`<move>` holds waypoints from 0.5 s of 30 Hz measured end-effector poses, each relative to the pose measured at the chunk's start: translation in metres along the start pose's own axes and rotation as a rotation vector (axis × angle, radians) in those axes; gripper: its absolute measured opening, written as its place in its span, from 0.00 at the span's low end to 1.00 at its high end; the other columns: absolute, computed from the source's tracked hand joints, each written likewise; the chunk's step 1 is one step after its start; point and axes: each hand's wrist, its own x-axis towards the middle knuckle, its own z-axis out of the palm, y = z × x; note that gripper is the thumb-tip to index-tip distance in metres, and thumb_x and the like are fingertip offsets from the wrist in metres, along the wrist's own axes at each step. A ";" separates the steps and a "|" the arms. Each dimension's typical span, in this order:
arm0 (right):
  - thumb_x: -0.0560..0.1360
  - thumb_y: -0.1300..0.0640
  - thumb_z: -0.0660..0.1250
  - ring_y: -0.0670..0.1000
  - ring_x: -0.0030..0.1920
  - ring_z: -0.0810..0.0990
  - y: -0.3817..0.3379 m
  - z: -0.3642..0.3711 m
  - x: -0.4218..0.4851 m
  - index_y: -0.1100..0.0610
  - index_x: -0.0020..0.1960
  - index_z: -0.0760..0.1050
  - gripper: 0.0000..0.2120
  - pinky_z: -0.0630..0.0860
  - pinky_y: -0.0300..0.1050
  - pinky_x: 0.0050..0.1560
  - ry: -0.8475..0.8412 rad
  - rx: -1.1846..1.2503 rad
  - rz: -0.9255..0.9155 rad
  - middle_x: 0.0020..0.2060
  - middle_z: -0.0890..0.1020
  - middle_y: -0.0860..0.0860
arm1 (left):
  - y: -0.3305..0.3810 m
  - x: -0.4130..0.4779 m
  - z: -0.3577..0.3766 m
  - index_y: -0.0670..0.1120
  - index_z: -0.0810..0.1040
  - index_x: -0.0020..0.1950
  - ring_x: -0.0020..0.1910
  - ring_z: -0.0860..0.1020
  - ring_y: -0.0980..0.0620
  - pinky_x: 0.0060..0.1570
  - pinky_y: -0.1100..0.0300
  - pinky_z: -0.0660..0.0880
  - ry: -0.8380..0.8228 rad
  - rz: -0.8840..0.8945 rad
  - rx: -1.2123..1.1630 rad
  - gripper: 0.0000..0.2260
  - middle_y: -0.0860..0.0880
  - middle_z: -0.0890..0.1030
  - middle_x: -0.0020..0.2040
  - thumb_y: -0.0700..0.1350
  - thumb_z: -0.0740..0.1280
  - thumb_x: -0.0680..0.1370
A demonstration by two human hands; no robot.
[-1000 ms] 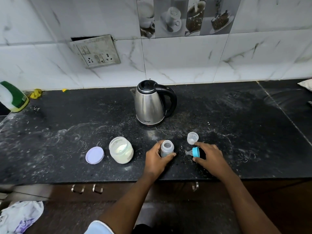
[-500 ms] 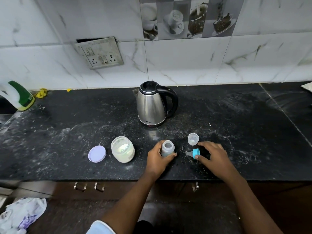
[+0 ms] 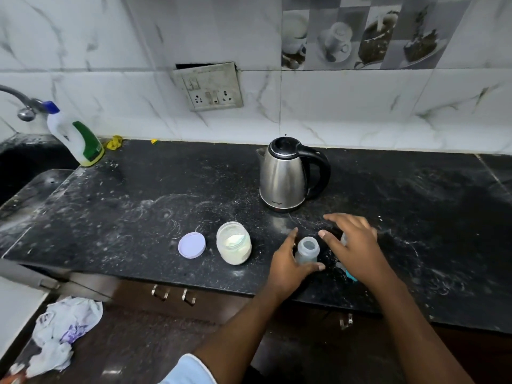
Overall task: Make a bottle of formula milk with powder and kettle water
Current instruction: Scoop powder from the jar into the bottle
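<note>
A small clear baby bottle (image 3: 307, 250) stands open-topped near the counter's front edge, and my left hand (image 3: 291, 268) grips it from the left. My right hand (image 3: 353, 243) hovers just right of the bottle with fingers spread, holding nothing. Under that hand the blue teat ring (image 3: 349, 274) and the clear cap (image 3: 344, 238) are mostly hidden. An open glass jar of white formula powder (image 3: 234, 242) stands to the left, with its lilac lid (image 3: 191, 244) lying flat beside it. The steel kettle (image 3: 288, 174) with a black handle stands behind, lid shut.
The black stone counter (image 3: 138, 206) is dusted with white marks. A white and green squeeze bottle (image 3: 76, 137) leans by the sink and tap (image 3: 23, 106) at the far left. A wall socket plate (image 3: 210, 88) hangs above. Crumpled cloth (image 3: 63, 331) lies on the floor.
My right hand let go of the blue teat ring and moved up and forward, fingers spread. My left hand keeps its grip on the bottle. The camera view shifted right and up.
</note>
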 end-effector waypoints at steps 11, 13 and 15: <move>0.77 0.61 0.67 0.55 0.69 0.69 -0.122 0.067 0.059 0.50 0.53 0.84 0.11 0.66 0.49 0.71 -0.135 0.101 -0.428 0.69 0.77 0.50 | -0.001 -0.057 -0.127 0.52 0.80 0.67 0.65 0.81 0.55 0.67 0.54 0.78 0.499 0.242 -0.065 0.19 0.55 0.84 0.64 0.39 0.73 0.77; 0.78 0.59 0.67 0.56 0.73 0.64 -0.144 0.084 0.069 0.47 0.53 0.85 0.10 0.65 0.54 0.73 -0.347 -0.063 -0.387 0.76 0.71 0.48 | -0.011 -0.053 -0.149 0.52 0.79 0.64 0.64 0.79 0.56 0.63 0.53 0.77 0.560 0.264 0.101 0.19 0.54 0.82 0.62 0.46 0.75 0.74; 0.79 0.57 0.66 0.57 0.74 0.62 -0.164 0.097 0.079 0.47 0.55 0.85 0.11 0.65 0.55 0.71 -0.515 -0.274 -0.327 0.79 0.66 0.47 | -0.023 -0.044 -0.164 0.50 0.77 0.66 0.66 0.76 0.56 0.66 0.49 0.74 0.514 0.220 0.196 0.25 0.54 0.80 0.66 0.51 0.77 0.70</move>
